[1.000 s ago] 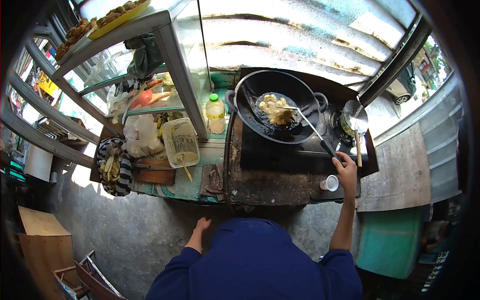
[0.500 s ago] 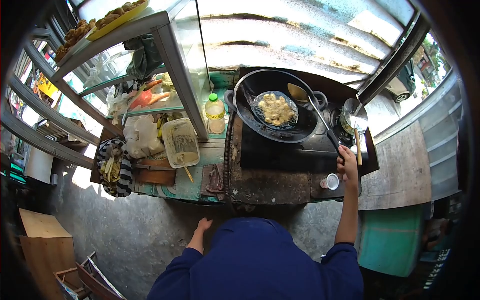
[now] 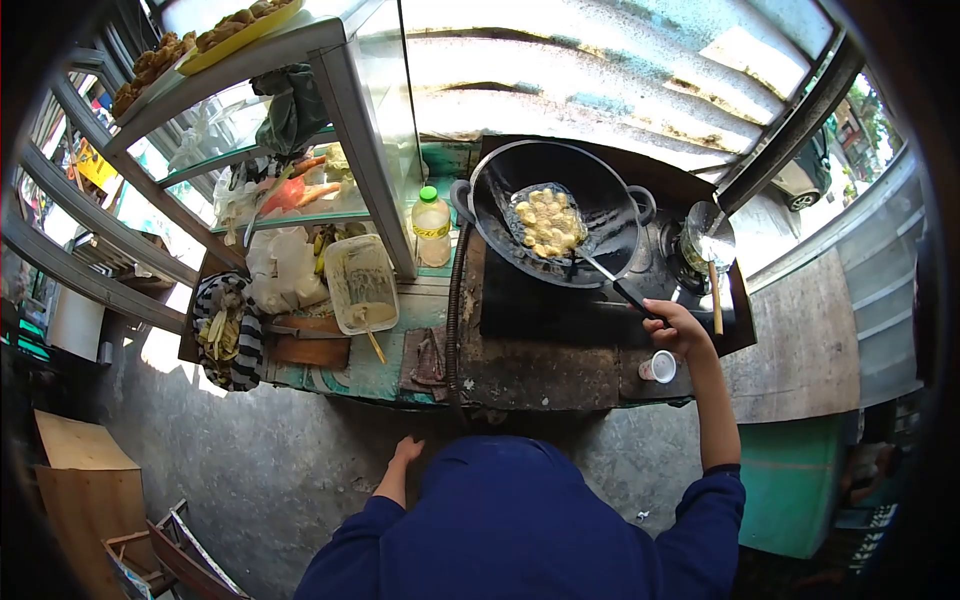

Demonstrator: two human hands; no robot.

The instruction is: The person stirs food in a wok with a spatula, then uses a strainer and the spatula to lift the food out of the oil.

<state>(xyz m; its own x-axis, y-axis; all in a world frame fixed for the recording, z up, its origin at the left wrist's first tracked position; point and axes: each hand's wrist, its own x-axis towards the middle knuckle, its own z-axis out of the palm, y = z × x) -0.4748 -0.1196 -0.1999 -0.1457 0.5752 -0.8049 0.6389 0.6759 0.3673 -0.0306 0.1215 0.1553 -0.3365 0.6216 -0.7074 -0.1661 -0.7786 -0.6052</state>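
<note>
My right hand (image 3: 678,328) is closed around the black handle of a spatula (image 3: 628,294). The spatula slants down into a large dark wok (image 3: 488,226), and its blade is hidden in the oil at the near side of the golden fried pieces (image 3: 549,222). Those pieces lie clustered in bubbling oil. Low beside my body, away from the counter, hangs my left hand (image 3: 408,449); its fingers look loosely apart and nothing shows in it.
A wire strainer (image 3: 706,232) with a wooden handle rests right of the wok. Near my right hand stands a small white cup (image 3: 660,367). Leftward are a batter tub (image 3: 362,290), a green-capped bottle (image 3: 430,228), a knife (image 3: 300,333) and a glass display case (image 3: 360,150).
My right hand has drawn the spatula down from the wok's upper right side to the near edge of the fried pieces. The pieces have shifted slightly left. My left hand stays put.
</note>
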